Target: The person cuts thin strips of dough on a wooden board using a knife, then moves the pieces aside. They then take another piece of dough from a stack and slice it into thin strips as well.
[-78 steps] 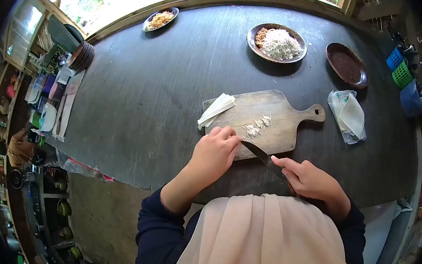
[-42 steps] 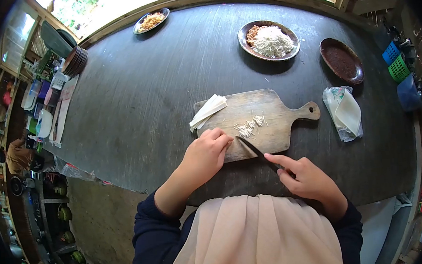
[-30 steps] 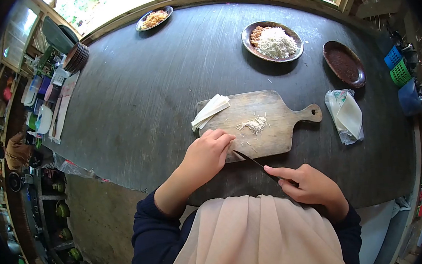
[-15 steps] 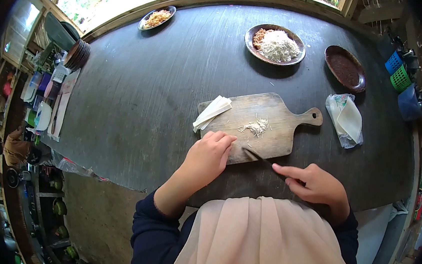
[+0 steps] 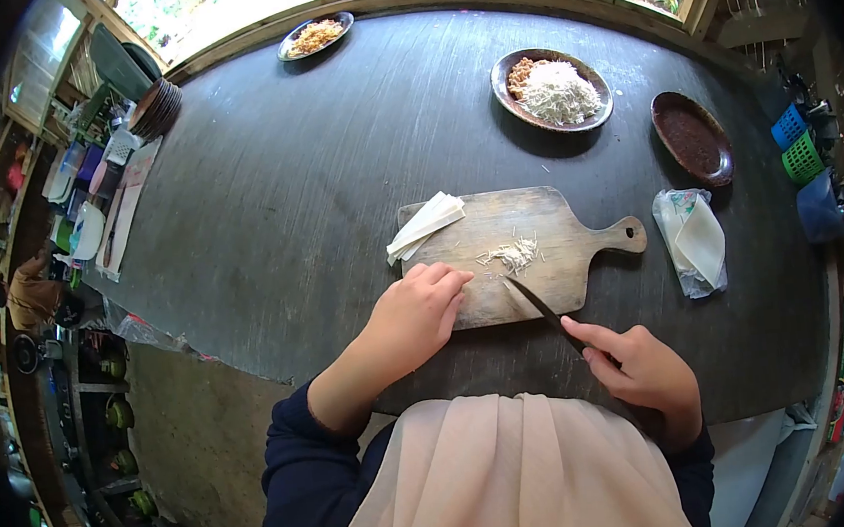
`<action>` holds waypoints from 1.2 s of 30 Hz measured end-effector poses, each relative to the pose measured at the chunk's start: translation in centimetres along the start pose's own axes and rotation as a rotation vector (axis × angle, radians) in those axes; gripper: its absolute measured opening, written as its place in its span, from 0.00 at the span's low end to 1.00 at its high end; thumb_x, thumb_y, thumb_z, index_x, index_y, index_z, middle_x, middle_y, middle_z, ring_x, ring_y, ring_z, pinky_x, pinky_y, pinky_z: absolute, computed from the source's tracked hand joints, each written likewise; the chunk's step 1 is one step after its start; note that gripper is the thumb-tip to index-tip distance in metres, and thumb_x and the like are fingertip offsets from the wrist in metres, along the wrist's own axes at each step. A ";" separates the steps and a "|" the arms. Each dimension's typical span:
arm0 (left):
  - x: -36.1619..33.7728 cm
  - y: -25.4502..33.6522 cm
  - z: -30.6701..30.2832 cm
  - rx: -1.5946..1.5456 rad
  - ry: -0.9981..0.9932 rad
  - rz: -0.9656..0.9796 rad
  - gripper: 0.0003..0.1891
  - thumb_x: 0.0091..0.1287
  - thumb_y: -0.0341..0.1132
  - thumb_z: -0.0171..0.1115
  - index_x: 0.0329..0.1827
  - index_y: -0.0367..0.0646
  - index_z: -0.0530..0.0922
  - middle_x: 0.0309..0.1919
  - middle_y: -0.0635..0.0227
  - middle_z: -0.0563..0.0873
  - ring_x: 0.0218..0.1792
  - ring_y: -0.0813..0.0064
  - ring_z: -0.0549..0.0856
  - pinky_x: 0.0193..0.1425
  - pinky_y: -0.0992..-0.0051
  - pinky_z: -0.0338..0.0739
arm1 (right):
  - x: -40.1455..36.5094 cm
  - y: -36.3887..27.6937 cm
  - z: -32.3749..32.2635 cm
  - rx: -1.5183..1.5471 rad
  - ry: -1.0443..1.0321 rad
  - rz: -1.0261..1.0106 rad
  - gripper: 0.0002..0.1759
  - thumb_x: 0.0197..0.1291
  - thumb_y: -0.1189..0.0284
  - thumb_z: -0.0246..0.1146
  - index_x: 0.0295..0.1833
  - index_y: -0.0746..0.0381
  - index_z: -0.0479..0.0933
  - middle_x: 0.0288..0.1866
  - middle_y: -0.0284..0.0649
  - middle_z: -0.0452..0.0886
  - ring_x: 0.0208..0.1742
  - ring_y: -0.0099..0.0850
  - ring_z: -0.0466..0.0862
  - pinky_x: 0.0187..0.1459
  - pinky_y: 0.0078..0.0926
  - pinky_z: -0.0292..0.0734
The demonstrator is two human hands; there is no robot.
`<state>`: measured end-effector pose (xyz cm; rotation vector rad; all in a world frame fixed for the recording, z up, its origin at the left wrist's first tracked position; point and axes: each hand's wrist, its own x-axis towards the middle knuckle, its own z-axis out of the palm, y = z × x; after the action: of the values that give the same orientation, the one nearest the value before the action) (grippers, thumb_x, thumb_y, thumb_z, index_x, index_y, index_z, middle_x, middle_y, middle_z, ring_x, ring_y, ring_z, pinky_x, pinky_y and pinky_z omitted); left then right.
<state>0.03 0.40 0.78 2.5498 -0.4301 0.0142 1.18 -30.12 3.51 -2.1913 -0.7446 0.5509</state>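
My right hand (image 5: pixel 634 365) grips a dark knife (image 5: pixel 545 311), whose tip points at the lower middle of the wooden cutting board (image 5: pixel 564 226). On the board's left lower part rests my left hand (image 5: pixel 421 309), its fingers bent and pressed together; whatever is under them is hidden. Small pale slivers (image 5: pixel 515 254) lie in a loose heap at the board's middle, just beyond the knife tip. Several white strips (image 5: pixel 426 226) are stacked across the board's upper left corner.
A plate of white shreds and brown bits (image 5: pixel 556 93) stands beyond the board. An oval dark dish (image 5: pixel 692 137) and a plastic packet with a white sheet (image 5: pixel 693 243) are at the right. Another food plate (image 5: pixel 314 38) stands far left, near stacked brown plates (image 5: pixel 156 110).
The knife has moved a little right and away from me, its tip now nearer the slivers. My right hand has shifted slightly right. My left hand has barely moved.
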 end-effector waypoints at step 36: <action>-0.1 -0.1 0.0 0.006 0.013 0.025 0.13 0.71 0.31 0.60 0.57 0.40 0.81 0.47 0.59 0.86 0.48 0.57 0.84 0.54 0.63 0.79 | 1.7 -0.8 1.4 0.317 0.015 0.187 0.26 0.69 0.79 0.55 0.73 0.59 0.73 0.20 0.39 0.79 0.19 0.24 0.80 0.28 0.24 0.77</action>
<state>-0.06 0.47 0.71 2.5485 -0.4572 0.0409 1.31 -27.86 2.98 -1.9752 -0.4132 0.6950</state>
